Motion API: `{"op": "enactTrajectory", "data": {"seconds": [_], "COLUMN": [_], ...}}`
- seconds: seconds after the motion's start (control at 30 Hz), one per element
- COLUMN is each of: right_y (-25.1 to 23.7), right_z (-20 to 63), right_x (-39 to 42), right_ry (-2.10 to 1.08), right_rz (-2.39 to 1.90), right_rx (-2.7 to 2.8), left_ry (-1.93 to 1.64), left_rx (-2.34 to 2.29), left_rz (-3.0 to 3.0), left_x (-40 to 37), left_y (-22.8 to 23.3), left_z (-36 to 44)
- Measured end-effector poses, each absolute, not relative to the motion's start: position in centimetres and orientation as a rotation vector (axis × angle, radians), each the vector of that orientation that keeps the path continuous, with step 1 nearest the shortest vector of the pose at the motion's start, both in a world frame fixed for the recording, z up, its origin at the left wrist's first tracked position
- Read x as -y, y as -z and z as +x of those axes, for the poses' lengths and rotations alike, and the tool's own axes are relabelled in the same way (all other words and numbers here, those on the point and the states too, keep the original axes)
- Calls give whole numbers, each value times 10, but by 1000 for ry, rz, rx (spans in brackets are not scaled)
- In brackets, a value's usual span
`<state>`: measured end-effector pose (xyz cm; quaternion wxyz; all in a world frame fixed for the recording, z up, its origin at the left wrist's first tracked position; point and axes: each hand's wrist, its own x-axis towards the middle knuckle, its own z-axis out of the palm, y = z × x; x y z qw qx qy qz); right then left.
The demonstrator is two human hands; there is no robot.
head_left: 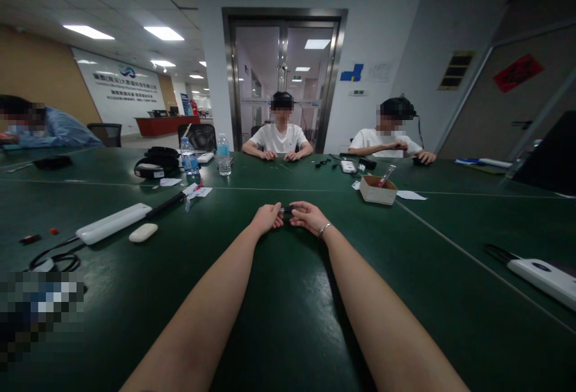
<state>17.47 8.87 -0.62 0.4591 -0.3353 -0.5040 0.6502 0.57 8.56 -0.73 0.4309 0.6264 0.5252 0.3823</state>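
Note:
Over the green table [288, 296], my two hands meet around a small dark object [287, 209] with a shiny silvery part on its left side. Too little of it shows to tell its kind. My left hand [267, 218] pinches the silvery side between thumb and fingers. On the other side, the fingers of my right hand [309, 218] close on the dark end; a bracelet [324, 229] circles that wrist. My fingers cover part of the object.
Left of my arms lie a white oval case [143, 233], a long white device [114, 223] and cables. Two water bottles [224, 155] stand farther back. A small cardboard box [378, 190] sits ahead right; a white power bank [544, 281] lies far right. Three people sit around the table.

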Motion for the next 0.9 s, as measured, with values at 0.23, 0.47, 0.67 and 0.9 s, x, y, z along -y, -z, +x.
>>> {"op": "enactTrajectory", "data": {"seconds": [0.23,0.47,0.67,0.9], "right_y": [7,4,2,2], "right_z": [176,175,174,169], "right_x": [-89,-86,-86,-89], "right_ry": [-1625,-1624,-1625,-1587], "right_rz": [-789,-833,-871,-1019], "right_rx": [1257,1231,1199,1228], "left_ry": [-943,-972,-1012,-1035], "left_rx": [-1331,-1308,-1258,-1197], "left_rz": [1593,1603,1605,1612], "left_x": [-84,-85,-88,-93], "left_y": [6,9,14,20], "left_z": [4,4,5,2]}}
